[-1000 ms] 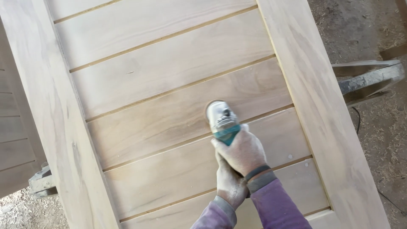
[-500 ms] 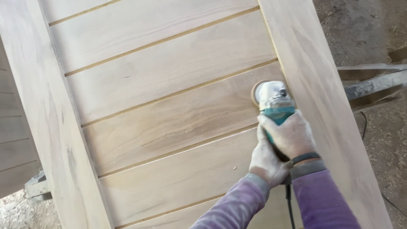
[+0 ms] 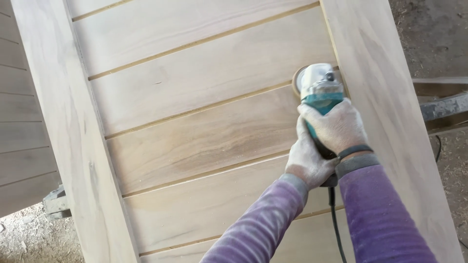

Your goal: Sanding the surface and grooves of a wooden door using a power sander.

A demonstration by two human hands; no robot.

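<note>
Sander (image 3: 319, 84) first: the small teal-and-silver power tool sits with its round disc flat on the pale wooden door panel (image 3: 195, 141), right at the far end of a slat where it meets the right-hand frame rail (image 3: 375, 97). A second ago I had it near the middle of a lower slat; since then it has swept to the right and up onto the next board, so the disc now works the corner beside the rail. I read that as the pass along this slat reaching its end.

Both of my hands are clamped on the sander. My right hand (image 3: 336, 127) wraps over the teal body from above, a dark band at the wrist. My left hand (image 3: 307, 163) grips the rear of the handle just below, touching the right. Both are dusted white, and the purple sleeves (image 3: 380, 214) are powdered too.

A black cord (image 3: 335, 219) hangs from the tool's tail between my forearms. Off the door's right edge lies a dusty floor (image 3: 448, 29) with shavings.
</note>
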